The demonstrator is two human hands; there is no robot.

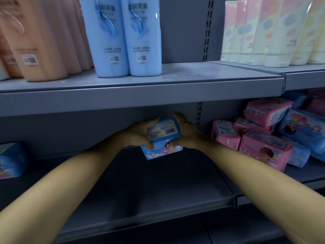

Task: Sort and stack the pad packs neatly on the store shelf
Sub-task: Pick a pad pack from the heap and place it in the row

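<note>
— Can you read the label?
— No, blurred; only a barcode shows. Left hand (139, 133) and right hand (186, 132) hold the blue pad pack (162, 136), fingers curled round it, above the lower shelf (140, 187).
— And the pink packs (260, 138)?
— Heaped at right.

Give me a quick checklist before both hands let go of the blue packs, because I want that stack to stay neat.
1. Left hand grips the upper blue pack: ok.
2. Right hand holds its other side: ok.
3. Upper pack square over the lower blue pack: not ok, it sits tilted.
4. Lower pack flat on the shelf: cannot tell.
5. Pink packs apart from this stack: ok.
</note>
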